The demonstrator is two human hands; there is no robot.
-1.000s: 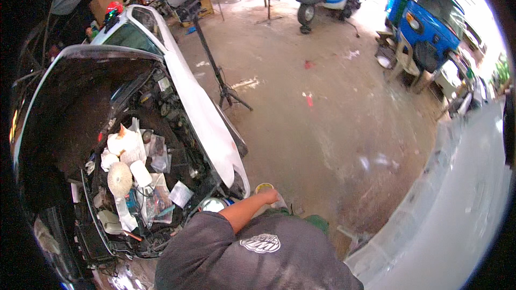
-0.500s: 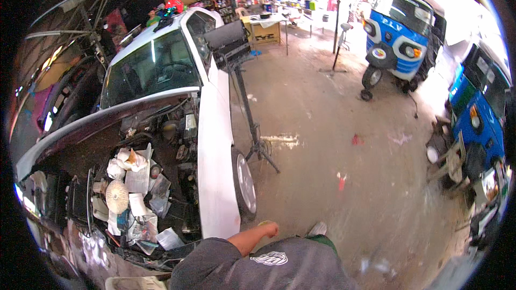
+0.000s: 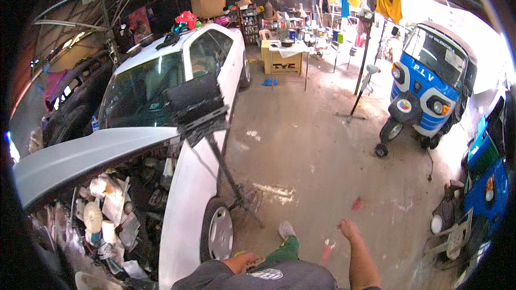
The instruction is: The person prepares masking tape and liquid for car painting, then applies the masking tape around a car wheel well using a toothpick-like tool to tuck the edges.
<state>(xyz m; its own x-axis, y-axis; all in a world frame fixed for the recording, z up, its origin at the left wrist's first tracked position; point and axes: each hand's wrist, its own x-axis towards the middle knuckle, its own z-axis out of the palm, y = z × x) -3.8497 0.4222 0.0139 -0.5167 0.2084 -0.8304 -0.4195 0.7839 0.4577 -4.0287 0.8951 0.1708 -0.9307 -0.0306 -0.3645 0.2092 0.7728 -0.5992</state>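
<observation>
My left hand (image 3: 247,259) hangs low in front of my dark shirt, beside the front wheel of a white car (image 3: 180,220). Its fingers are curled, and a small yellowish edge shows at the hand; what it belongs to is too small to name. Out in front over the floor is my right hand (image 3: 349,229), loosely closed, with nothing visible in it. The car's hood (image 3: 91,147) stands raised, and its engine bay holds papers, plastic bags and a round pale pleated filter (image 3: 92,217). One of my shoes (image 3: 287,229) steps forward on the concrete.
A black stand (image 3: 228,169) with a dark panel is beside the car. Ahead are a small table (image 3: 290,49), a box and cluttered shelves. A blue three-wheeler (image 3: 424,86) stands at right, near a pole on a base (image 3: 357,96). A plastic chair (image 3: 457,239) is at lower right.
My view has tilted up and shifted, showing more of the room ahead. My right forearm and hand have come into view. A foot has stepped forward, and the left hand appears lower.
</observation>
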